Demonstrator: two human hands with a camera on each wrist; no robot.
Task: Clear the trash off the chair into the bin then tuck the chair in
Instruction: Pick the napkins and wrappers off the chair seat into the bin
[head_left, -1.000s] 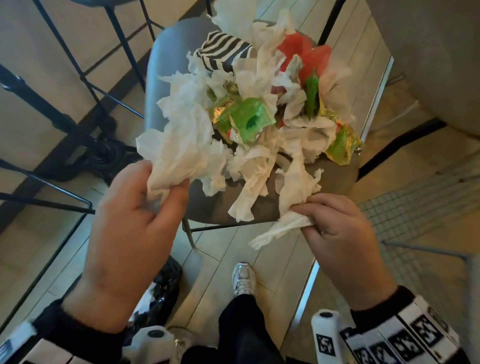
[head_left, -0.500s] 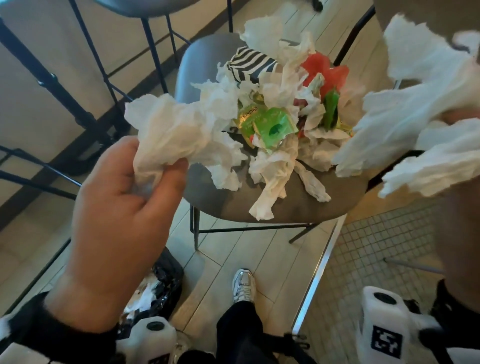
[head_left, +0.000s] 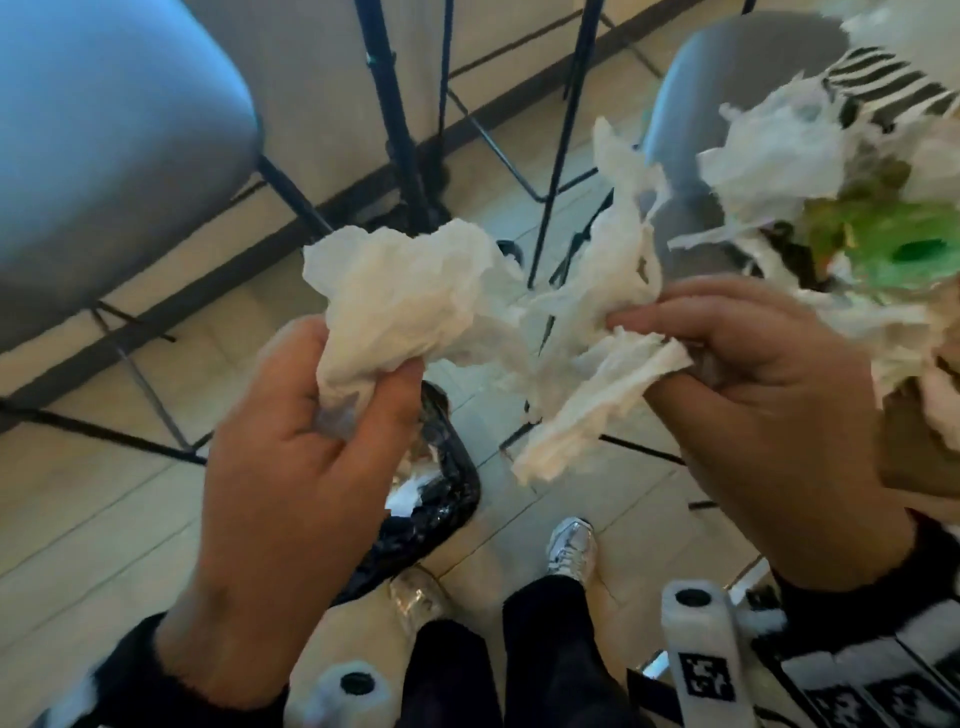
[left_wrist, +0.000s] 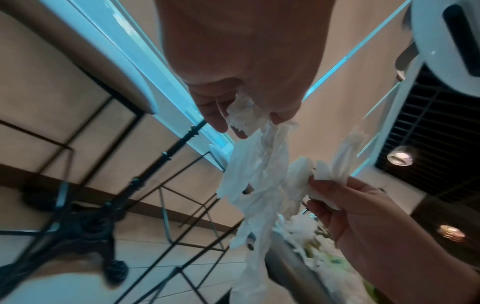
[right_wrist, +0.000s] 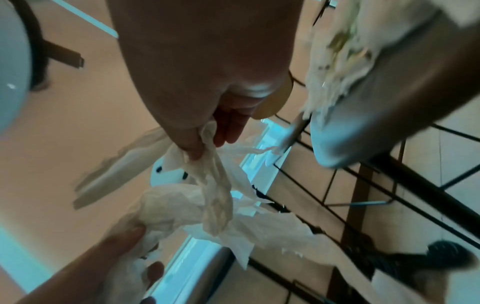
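Up close, the left hand (head_left: 291, 467) clamps a crumpled, soft white paper napkin (head_left: 410, 291) between thumb and curled fingers, while the right hand (head_left: 753, 415) pinches a torn, stringy wad of tissue (head_left: 597, 364); both bundles hang in the air above the black-bagged bin (head_left: 431, 514) on the tiled floor. More shredded tissue, a glossy green wrapper (head_left: 904, 249) and a black-and-white striped piece (head_left: 878, 88) remain heaped on the smooth grey chair (head_left: 727, 78) at upper right. No lettering on the wrapper can be read. QR-like markers show on the wrist mounts (head_left: 706, 675).
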